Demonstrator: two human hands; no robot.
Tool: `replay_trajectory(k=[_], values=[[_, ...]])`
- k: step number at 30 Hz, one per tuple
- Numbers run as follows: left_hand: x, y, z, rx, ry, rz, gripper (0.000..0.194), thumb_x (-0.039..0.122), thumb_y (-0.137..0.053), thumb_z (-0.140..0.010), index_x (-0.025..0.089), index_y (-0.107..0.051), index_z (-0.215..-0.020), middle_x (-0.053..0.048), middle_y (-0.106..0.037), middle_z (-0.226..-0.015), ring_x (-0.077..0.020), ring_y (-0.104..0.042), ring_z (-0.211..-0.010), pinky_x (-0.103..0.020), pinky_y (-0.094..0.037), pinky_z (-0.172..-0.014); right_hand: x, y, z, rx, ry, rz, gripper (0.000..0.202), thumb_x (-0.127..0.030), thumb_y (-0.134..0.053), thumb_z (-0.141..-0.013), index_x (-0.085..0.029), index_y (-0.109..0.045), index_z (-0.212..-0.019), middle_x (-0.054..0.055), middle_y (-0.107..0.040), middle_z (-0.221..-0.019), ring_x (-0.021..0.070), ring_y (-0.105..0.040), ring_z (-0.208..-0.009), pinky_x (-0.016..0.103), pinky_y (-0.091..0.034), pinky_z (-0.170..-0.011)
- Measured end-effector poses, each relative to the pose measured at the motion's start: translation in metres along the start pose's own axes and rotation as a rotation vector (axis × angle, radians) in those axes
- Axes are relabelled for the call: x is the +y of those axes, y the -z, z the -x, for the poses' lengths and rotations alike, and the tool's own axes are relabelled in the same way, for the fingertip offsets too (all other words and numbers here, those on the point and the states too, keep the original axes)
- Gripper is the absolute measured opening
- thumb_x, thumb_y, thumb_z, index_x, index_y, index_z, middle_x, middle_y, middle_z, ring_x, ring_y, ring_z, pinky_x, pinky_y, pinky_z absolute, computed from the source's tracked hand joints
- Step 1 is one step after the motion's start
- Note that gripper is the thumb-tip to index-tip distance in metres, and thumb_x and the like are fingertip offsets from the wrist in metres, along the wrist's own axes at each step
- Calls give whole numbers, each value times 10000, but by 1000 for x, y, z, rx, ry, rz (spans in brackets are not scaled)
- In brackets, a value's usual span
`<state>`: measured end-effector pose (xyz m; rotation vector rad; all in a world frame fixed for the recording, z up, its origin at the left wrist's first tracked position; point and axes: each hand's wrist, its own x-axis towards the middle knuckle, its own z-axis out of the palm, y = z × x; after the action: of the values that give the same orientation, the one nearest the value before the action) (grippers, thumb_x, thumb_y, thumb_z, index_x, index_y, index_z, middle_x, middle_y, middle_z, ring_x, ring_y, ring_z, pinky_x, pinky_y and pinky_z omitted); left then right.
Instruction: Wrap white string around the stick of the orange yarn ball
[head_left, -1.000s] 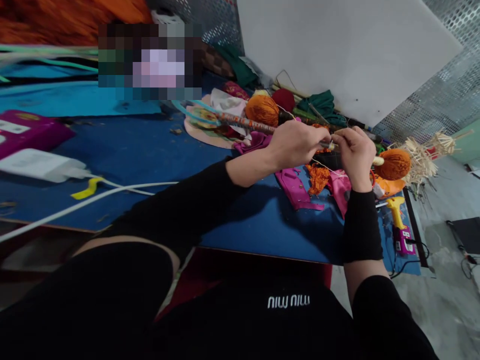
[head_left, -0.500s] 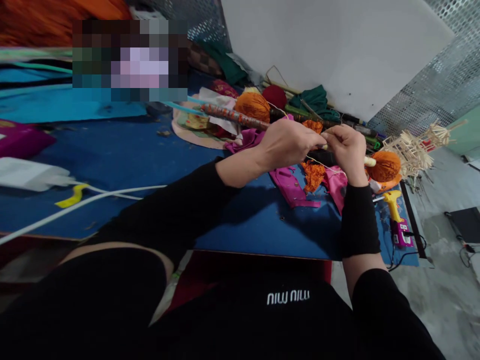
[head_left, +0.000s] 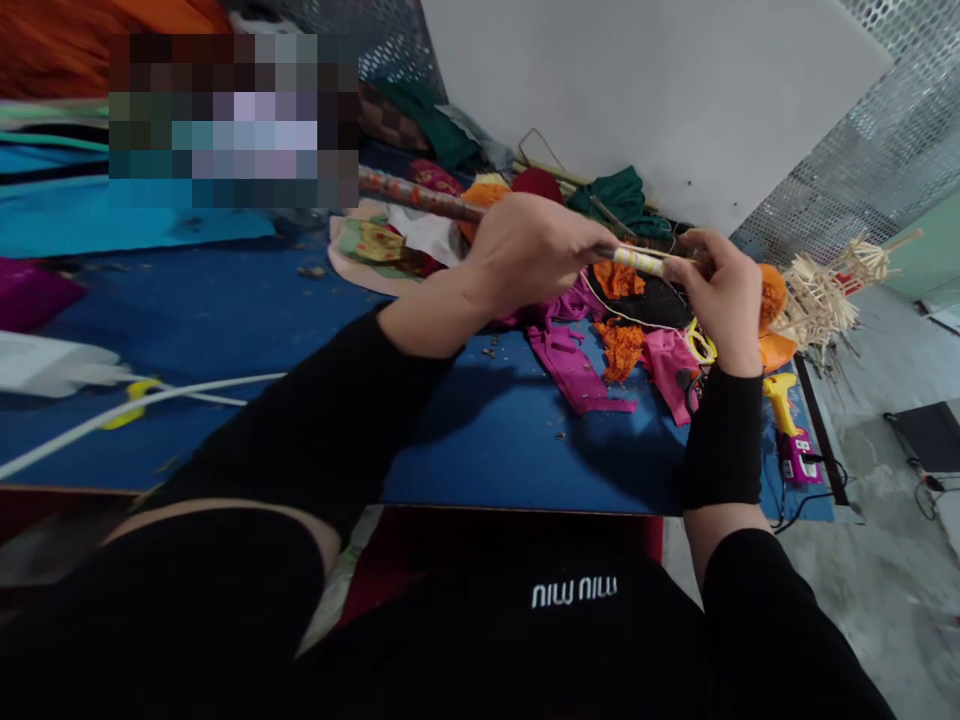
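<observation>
In the head view my left hand (head_left: 532,245) is closed around a thin brown stick with orange speckles (head_left: 420,195), which slants up to the left. Between my hands shows a section of the stick wrapped in pale yellow (head_left: 639,262). At the right end of that wrapping, my right hand (head_left: 724,290) is closed with thumb and fingers pinched; it holds the wrapped end, and a thin strand runs there. Just below my right wrist side hangs or lies a yellow loop (head_left: 701,345); which, I cannot tell.
Magenta cloth (head_left: 574,370), orange scraps (head_left: 624,350) and pink cloth (head_left: 670,370) lie on the blue table (head_left: 480,455). A yellow and magenta glue gun (head_left: 784,405) sits near the right edge. Straw-like bundles (head_left: 832,285) stand behind it. White cables (head_left: 180,395) cross the left side.
My hands have drawn apart, the left one moving left with the stick. The pale yellow wrapped section now shows between them, and the yellow loop has come into sight.
</observation>
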<state>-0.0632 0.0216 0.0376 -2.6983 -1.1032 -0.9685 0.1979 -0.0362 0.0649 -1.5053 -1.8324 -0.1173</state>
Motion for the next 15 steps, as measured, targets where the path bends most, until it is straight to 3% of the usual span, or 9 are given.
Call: replay_trajectory(k=[3, 8, 12, 13, 15], values=[[-12, 15, 0, 19, 79, -12, 368, 374, -588, -1052, 286, -850, -1296, -55, -867, -1154, -266, -781, -1035, -371, -535, -838, 8, 25, 0, 53, -40, -188, 199, -301, -783, -908, -215, -799, -1086, -21, -635, -732, 141, -544, -671, 321, -485, -694], [-21, 34, 3, 57, 167, 71, 416, 405, -583, -969, 301, -861, -1260, -43, -874, -1086, -268, -775, -991, -415, -551, -863, 30, 56, 3, 123, -103, -377, 195, -338, -785, -837, -229, -797, -999, -39, -589, -738, 102, -461, -639, 290, -411, -629], [-23, 45, 8, 33, 205, 197, 566, 496, -488, -929, 207, -833, -1272, -38, -873, -1037, -211, -777, -963, -384, -519, -818, 73, 55, -3, 233, -205, -485, 252, -490, -776, -829, -268, -776, -950, -37, -512, -694, 100, -275, -568, 322, -302, -560], [-23, 47, 9, 23, 211, 245, 574, 492, -482, -912, 195, -834, -1255, -19, -868, -994, -193, -774, -941, -363, -516, -794, 84, 51, -6, 264, -216, -508, 284, -546, -751, -847, -285, -767, -958, -21, -527, -707, 115, -276, -578, 340, -307, -565], [-21, 49, 10, 15, 224, 355, 526, 477, -519, -877, 207, -856, -1177, 28, -838, -880, -162, -756, -860, -317, -526, -757, 101, 40, -11, 202, -170, -435, 406, -670, -575, -949, -316, -753, -1036, 29, -587, -762, 168, -368, -629, 377, -376, -615]])
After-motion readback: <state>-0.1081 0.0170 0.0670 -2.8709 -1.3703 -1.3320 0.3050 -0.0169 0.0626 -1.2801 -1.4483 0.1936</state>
